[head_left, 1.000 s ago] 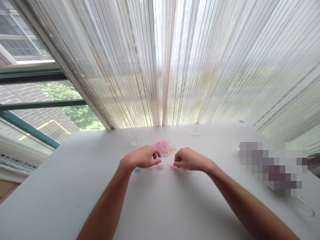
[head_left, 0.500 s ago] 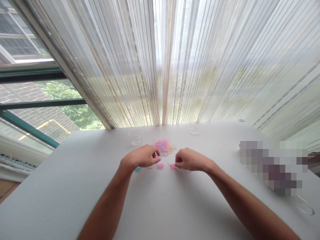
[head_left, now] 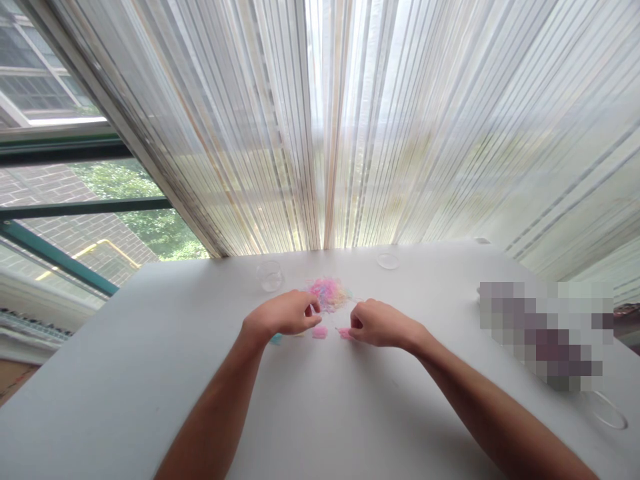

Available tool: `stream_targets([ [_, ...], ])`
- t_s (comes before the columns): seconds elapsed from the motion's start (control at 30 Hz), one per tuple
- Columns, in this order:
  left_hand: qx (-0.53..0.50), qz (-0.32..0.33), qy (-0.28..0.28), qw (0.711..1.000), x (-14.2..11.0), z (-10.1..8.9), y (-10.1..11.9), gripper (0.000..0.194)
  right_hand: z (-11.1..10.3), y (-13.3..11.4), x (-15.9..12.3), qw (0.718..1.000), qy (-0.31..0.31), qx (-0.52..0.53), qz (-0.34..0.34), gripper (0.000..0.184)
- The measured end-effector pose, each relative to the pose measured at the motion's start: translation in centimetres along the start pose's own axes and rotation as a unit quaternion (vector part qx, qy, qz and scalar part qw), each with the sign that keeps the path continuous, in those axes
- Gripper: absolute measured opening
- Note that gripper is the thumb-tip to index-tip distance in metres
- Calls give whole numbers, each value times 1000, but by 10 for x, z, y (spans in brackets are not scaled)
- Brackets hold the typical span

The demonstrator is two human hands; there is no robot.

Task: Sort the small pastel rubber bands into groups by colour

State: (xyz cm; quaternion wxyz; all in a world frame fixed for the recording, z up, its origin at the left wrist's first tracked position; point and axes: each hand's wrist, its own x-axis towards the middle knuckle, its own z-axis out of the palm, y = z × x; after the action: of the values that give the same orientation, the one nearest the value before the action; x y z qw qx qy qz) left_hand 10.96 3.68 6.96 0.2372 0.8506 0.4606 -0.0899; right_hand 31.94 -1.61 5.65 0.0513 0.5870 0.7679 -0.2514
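A loose heap of tiny pastel strands, which look like small elastic bands (head_left: pixel 327 295), lies on the white table (head_left: pixel 320 413) between and beyond my hands. My left hand (head_left: pixel 285 312) hovers left of the heap, fingers curved and thumb apart from them, with nothing visible in between. My right hand (head_left: pixel 377 321) is closed, its fingertips down at a small pink bunch (head_left: pixel 344 333); what they pinch is hidden. Another pink bunch (head_left: pixel 320 332) sits between the hands. Under my left wrist show a teal bunch (head_left: pixel 275 339) and a pale yellow one (head_left: pixel 299 335), partly covered.
A clear round container (head_left: pixel 271 277) stands behind my left hand. Near the back edge lies a clear round lid (head_left: pixel 387 261). A blurred-out object (head_left: pixel 540 340) with a pale loop (head_left: pixel 607 410) is at the right. Striped curtains (head_left: pixel 325 133) hang behind the table.
My right hand has shifted very slightly, staying at the pink bunch. The left hand and the heap look the same.
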Motion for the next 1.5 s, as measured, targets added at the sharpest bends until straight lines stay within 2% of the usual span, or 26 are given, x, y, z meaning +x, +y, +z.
stream_targets([
  [0.27,-4,17,10,1000,2,1,-2,28,1,2,1,1000,18,-1,7,27],
  [0.43,2,41,79,996,8,3,-3,26,-4,9,0,998,55,7,13,24],
  [0.57,20,45,145,988,20,11,-8,34,-10,14,0,996,90,23,13,21],
  [0.73,75,50,160,983,35,25,-9,38,-13,17,-1,991,125,48,6,22],
  [0.9,107,68,176,976,43,32,-7,26,-12,19,-1,990,130,55,0,23],
  [1.03,105,66,189,974,44,30,-8,20,-13,18,-2,990,127,65,3,22],
  [1.37,73,49,249,965,35,16,-13,17,-11,19,-1,989,117,92,-15,20],
  [1.5,67,64,259,961,32,15,-10,18,-11,20,0,989,116,92,-18,21],
])
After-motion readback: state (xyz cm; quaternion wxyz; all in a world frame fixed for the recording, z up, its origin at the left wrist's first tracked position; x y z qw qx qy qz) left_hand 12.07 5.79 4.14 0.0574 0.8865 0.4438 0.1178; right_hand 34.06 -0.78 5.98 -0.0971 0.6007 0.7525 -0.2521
